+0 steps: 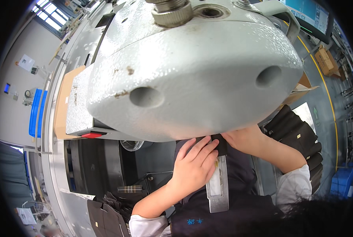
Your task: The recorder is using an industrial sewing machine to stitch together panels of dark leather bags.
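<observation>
The large grey machine head (196,79) fills the upper middle, and its lower edge hides part of my work. Just below it, my left hand (196,162) lies with fingers stretched out, fingertips on a small piece of dark cloth (221,147). The cloth sits at the far end of a narrow metal arm (219,201), which points back toward my lap. My right hand (241,138) is at the right side of the same cloth. Its fingers are mostly hidden under the machine head, so their grip does not show.
Dark garment pieces are stacked at the lower left (105,215) and hang in a pile at the right (299,134). A red part (91,135) sits on the machine's left underside. Cardboard boxes (327,60), a screen (308,15) and a blue bin (342,181) stand to the right.
</observation>
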Available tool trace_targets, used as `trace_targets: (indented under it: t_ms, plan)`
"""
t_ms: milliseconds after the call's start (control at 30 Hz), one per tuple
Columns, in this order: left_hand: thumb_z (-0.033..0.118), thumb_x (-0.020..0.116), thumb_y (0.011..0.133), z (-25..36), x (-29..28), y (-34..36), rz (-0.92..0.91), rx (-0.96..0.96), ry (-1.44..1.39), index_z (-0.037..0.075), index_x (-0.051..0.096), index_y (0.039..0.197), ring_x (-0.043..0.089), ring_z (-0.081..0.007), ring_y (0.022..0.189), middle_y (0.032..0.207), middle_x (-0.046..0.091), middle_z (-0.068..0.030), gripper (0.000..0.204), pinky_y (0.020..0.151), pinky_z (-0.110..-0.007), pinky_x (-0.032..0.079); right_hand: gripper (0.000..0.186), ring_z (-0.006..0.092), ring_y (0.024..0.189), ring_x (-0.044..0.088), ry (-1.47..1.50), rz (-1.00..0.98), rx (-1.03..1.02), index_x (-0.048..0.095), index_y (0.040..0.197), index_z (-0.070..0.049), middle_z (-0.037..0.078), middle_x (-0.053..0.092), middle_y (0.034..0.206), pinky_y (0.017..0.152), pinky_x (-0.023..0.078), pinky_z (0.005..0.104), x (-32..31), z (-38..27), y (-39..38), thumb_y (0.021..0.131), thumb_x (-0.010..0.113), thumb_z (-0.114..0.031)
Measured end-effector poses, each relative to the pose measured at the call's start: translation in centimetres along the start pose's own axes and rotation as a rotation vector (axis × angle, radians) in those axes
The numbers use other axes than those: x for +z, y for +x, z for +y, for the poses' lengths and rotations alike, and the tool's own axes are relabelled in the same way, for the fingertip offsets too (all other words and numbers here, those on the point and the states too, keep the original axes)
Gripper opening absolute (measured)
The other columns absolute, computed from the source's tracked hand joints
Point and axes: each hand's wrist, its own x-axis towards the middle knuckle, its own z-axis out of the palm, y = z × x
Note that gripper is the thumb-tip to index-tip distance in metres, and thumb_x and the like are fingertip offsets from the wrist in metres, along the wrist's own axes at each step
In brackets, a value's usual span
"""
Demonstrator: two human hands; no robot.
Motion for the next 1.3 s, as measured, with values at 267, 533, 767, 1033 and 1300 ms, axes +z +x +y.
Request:
trace_targets:
  t_ms: [267,533,767,1033,1300]
  plan:
    - [0.010,0.064,0.070,-0.1,0.1,-0.5,-0.037,-0.050,-0.027,0.012,0.060,0.095,0.056,-0.0209,0.108,0.117,0.061,-0.0005,0.025,0.097,-0.040,0.039,0.018,0.0218,0.098,0.056,0.024,-0.021,0.033,0.060,0.095,-0.005,0.006,0.055,0.106,0.084,0.046,0.0383,-0.2,-0.2,-0.1,0.079,0.063,-0.012]
    - [0.010,0.064,0.072,-0.3,0.2,-0.4,-0.033,-0.048,-0.033,0.012,0.060,0.095,0.056,-0.0209,0.108,0.116,0.061,-0.0003,0.024,0.099,-0.041,0.038,0.019,0.0211,0.096,0.056,0.024,-0.016,0.061,0.060,0.096,-0.005,0.006,0.055,0.105,0.083,0.046,0.0378,-0.4,-0.3,0.2,0.080,0.064,-0.015]
    - [0.008,0.063,0.073,-0.5,0.2,0.0,-0.025,-0.055,-0.050,0.011,0.060,0.096,0.055,-0.0210,0.109,0.117,0.060,-0.0005,0.023,0.100,-0.042,0.037,0.019,0.0213,0.092,0.057,0.027,-0.036,0.096,0.061,0.093,-0.005,0.006,0.056,0.098,0.082,0.047,0.0376,-0.3,0.1,0.4,0.079,0.065,-0.017]
    - [0.003,0.061,0.074,-1.3,0.6,0.2,-0.001,-0.082,-0.121,0.008,0.058,0.099,0.056,-0.0249,0.108,0.117,0.060,-0.0032,0.026,0.096,-0.042,0.041,0.020,0.0198,0.094,0.057,0.192,-0.016,0.114,0.063,0.093,-0.006,0.004,0.059,0.103,0.082,0.045,0.0366,-0.6,-1.1,-1.6,0.076,0.066,-0.015]
    - [-0.002,0.062,0.070,-0.7,1.0,-0.6,0.133,-0.089,-0.167,0.005,0.059,0.099,0.060,-0.0270,0.103,0.113,0.060,-0.0065,0.030,0.087,-0.039,0.048,0.024,0.0190,0.097,0.058,0.135,-0.001,-0.019,0.066,0.096,-0.003,0.005,0.060,0.107,0.082,0.045,0.0363,-1.3,-3.7,-2.2,0.073,0.067,-0.013]
